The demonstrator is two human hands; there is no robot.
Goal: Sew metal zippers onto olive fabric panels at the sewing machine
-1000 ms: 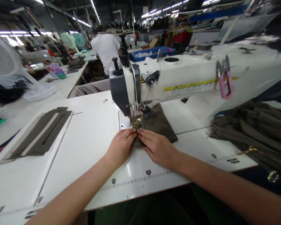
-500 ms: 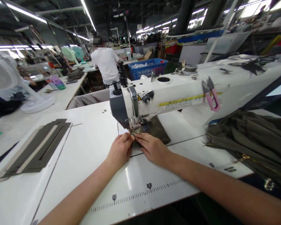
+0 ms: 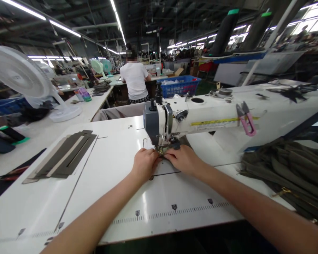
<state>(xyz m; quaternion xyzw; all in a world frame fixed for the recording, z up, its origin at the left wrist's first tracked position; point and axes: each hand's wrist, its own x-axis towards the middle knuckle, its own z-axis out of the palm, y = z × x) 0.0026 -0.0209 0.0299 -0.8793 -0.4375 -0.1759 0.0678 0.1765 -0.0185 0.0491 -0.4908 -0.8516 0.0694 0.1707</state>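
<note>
At the presser foot [image 3: 160,151] of a white sewing machine [image 3: 214,114], my left hand [image 3: 145,164] is closed, its fingertips pinching the near edge of a dark olive fabric piece [image 3: 186,140]. Just right of the foot, my right hand [image 3: 184,160] has its fingers pressed together on the same piece. Most of the fabric is hidden under my right hand and the machine head. The two hands' fingertips are close together at the needle area, almost meeting.
Left on the table lies a stack of olive fabric strips [image 3: 66,155]. A heap of olive cloth with a zipper [image 3: 275,169] is at right. Pink thread snips [image 3: 247,121] hang on the machine arm. Behind are a white fan [image 3: 21,72], a blue basket [image 3: 178,86] and a person [image 3: 134,79].
The camera view has turned, so the scene sits further right. My right hand has come forward beside the foot, and less of the fabric shows behind it.
</note>
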